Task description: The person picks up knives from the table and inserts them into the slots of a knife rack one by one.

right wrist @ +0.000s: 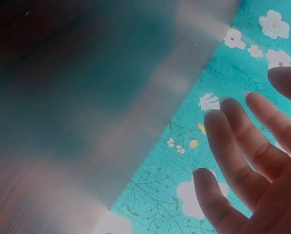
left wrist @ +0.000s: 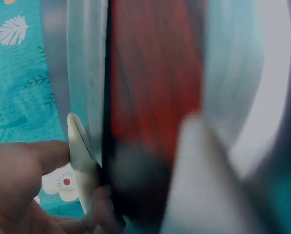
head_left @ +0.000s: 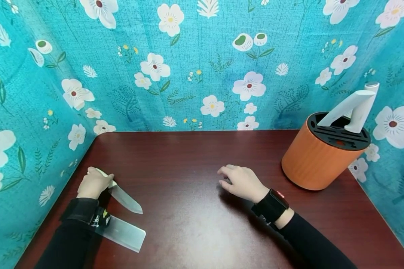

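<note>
At the left of the table my left hand (head_left: 93, 184) grips the pale handle of a kitchen knife (head_left: 125, 198), its blade pointing right and toward me. In the left wrist view, thumb and fingers close around the cream knife handle (left wrist: 81, 163). Partly beneath the left wrist is a cleaver (head_left: 124, 234), its handle hidden by the arm in the head view. My right hand (head_left: 243, 183) hovers over the middle of the table with nothing in it; the right wrist view shows its fingers (right wrist: 235, 168) spread and loosely bent.
A wood-look knife block (head_left: 318, 160) with a black slotted top stands at the right, two white handles (head_left: 353, 106) sticking up from it. The dark red-brown table (head_left: 188, 157) meets a turquoise flowered cloth (head_left: 195, 89) at the back and sides.
</note>
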Demonstrator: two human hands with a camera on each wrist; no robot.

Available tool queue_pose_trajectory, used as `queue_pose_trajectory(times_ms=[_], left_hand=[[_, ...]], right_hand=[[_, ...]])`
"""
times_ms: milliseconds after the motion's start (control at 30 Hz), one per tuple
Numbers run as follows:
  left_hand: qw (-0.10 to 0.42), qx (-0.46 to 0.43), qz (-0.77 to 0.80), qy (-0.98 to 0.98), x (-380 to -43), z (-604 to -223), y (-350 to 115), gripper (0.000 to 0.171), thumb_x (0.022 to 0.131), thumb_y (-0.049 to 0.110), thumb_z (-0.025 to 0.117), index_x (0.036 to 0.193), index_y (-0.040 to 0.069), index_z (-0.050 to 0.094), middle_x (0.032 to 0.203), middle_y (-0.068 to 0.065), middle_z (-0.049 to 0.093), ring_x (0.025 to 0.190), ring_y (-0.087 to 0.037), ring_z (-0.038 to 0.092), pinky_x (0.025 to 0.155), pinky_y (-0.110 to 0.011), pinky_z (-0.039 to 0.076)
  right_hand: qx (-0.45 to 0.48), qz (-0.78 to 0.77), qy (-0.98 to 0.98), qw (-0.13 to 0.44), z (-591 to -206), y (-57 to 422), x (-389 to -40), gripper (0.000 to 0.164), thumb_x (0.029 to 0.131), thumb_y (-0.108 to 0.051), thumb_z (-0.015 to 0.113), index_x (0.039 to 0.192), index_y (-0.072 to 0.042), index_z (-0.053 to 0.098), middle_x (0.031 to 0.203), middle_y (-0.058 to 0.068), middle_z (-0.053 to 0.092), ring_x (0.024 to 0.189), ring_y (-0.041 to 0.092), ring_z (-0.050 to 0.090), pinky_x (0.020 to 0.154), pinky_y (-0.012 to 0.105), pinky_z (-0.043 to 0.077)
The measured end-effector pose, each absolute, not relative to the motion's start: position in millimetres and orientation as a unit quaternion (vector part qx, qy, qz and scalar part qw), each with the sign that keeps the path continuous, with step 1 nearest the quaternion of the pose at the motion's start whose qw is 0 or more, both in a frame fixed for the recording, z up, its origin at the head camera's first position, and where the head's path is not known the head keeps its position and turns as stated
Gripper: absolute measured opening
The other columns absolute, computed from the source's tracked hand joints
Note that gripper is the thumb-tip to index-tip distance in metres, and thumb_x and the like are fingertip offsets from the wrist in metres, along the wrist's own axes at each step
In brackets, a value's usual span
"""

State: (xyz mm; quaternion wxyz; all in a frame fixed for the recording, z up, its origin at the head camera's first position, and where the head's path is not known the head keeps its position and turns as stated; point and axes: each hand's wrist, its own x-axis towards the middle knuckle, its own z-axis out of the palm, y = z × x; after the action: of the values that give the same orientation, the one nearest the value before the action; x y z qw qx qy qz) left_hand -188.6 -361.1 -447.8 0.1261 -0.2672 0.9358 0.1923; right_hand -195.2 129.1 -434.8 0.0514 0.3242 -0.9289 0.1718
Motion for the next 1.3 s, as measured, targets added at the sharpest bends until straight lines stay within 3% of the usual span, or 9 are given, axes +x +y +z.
queue_pose_trajectory(times_ms=[67, 233, 400, 467, 567, 700, 867, 1067, 1300], left_hand=[[0.1, -0.268, 0.22, 0.932, -187.5, -448.4, -360.1, 0.08, 0.097, 0.036, 0.053, 0.136, -0.024, 0.018, 0.109, -0.045, 0.053, 0.101, -0.056, 0.058, 0.079, -0.057, 0.051], [0.06, -0.284, 0.273, 0.917, -183.8, -444.1, -358.2, 0.078, 0.094, 0.032, 0.057, 0.134, -0.022, 0.018, 0.089, -0.035, 0.054, 0.086, -0.049, 0.059, 0.074, -0.05, 0.051], [0.021, -0.258, 0.284, 0.923, -178.7, -433.7, -359.3, 0.073, 0.095, 0.034, 0.052, 0.13, -0.025, 0.026, 0.1, -0.038, 0.048, 0.085, -0.048, 0.058, 0.069, -0.045, 0.051], [-0.004, -0.236, 0.299, 0.925, -178.3, -423.8, -355.6, 0.068, 0.097, 0.033, 0.051, 0.13, -0.024, 0.034, 0.104, -0.04, 0.053, 0.081, -0.04, 0.064, 0.064, -0.04, 0.052], [-0.047, -0.187, 0.318, 0.928, -178.4, -402.5, -339.3, 0.055, 0.1, 0.033, 0.048, 0.127, -0.015, 0.047, 0.112, -0.034, 0.06, 0.085, -0.034, 0.063, 0.064, -0.036, 0.048], [-0.103, -0.132, 0.334, 0.928, -179.2, -371.7, -300.6, 0.048, 0.102, 0.034, 0.047, 0.13, -0.004, 0.054, 0.115, -0.026, 0.065, 0.082, -0.026, 0.054, 0.065, -0.035, 0.042], [-0.151, -0.05, 0.366, 0.917, -175.4, -343.5, -242.5, 0.037, 0.101, 0.03, 0.056, 0.13, 0.007, 0.062, 0.111, -0.015, 0.074, 0.079, -0.006, 0.055, 0.062, -0.022, 0.043], [-0.165, 0.078, 0.391, 0.902, -168.4, -326.9, -186.4, 0.027, 0.1, 0.028, 0.065, 0.122, 0.011, 0.069, 0.104, -0.011, 0.077, 0.077, -0.014, 0.054, 0.06, -0.025, 0.041], [-0.147, 0.176, 0.446, 0.865, -162.9, -317.3, -139.7, 0.025, 0.096, 0.015, 0.07, 0.118, 0.005, 0.062, 0.114, -0.007, 0.078, 0.078, -0.014, 0.059, 0.065, -0.024, 0.043]], right_hand=[[0.326, 0.173, -0.928, 0.055, -435.2, 127.8, -193.7, 0.022, 0.094, -0.027, 0.07, 0.113, -0.016, 0.071, 0.098, -0.002, 0.073, 0.081, 0.008, 0.066, 0.066, 0.026, 0.054], [0.325, 0.175, -0.928, 0.054, -435.4, 125.5, -189.4, 0.025, 0.094, -0.027, 0.07, 0.116, -0.016, 0.07, 0.099, -0.004, 0.073, 0.081, 0.007, 0.066, 0.066, 0.024, 0.052], [0.323, 0.175, -0.928, 0.058, -433.0, 126.3, -185.5, 0.026, 0.093, -0.028, 0.071, 0.117, -0.017, 0.069, 0.1, -0.005, 0.073, 0.083, 0.007, 0.067, 0.067, 0.024, 0.054], [0.321, 0.18, -0.928, 0.059, -430.8, 127.6, -184.6, 0.027, 0.093, -0.027, 0.071, 0.118, -0.017, 0.069, 0.099, -0.005, 0.072, 0.083, 0.007, 0.067, 0.068, 0.025, 0.054], [0.318, 0.202, -0.925, 0.051, -426.4, 129.8, -184.7, 0.029, 0.094, -0.026, 0.07, 0.121, -0.017, 0.068, 0.097, -0.006, 0.072, 0.081, 0.005, 0.065, 0.067, 0.023, 0.052], [0.322, 0.235, -0.916, 0.044, -415.8, 130.6, -186.1, 0.029, 0.095, -0.026, 0.069, 0.123, -0.018, 0.066, 0.094, -0.009, 0.07, 0.079, 0.003, 0.062, 0.065, 0.019, 0.049], [0.334, 0.264, -0.903, 0.062, -389.3, 127.4, -188.2, 0.027, 0.096, -0.025, 0.068, 0.122, -0.019, 0.067, 0.095, -0.01, 0.068, 0.079, 0.003, 0.059, 0.066, 0.02, 0.048], [0.357, 0.303, -0.878, 0.099, -345.0, 121.7, -188.6, 0.025, 0.096, -0.024, 0.068, 0.12, -0.018, 0.069, 0.092, -0.008, 0.066, 0.076, 0.008, 0.059, 0.068, 0.023, 0.049], [0.367, 0.384, -0.841, 0.105, -294.3, 113.6, -185.5, 0.033, 0.094, -0.025, 0.074, 0.124, -0.013, 0.069, 0.077, -0.004, 0.055, 0.069, 0.009, 0.051, 0.063, 0.026, 0.042]])
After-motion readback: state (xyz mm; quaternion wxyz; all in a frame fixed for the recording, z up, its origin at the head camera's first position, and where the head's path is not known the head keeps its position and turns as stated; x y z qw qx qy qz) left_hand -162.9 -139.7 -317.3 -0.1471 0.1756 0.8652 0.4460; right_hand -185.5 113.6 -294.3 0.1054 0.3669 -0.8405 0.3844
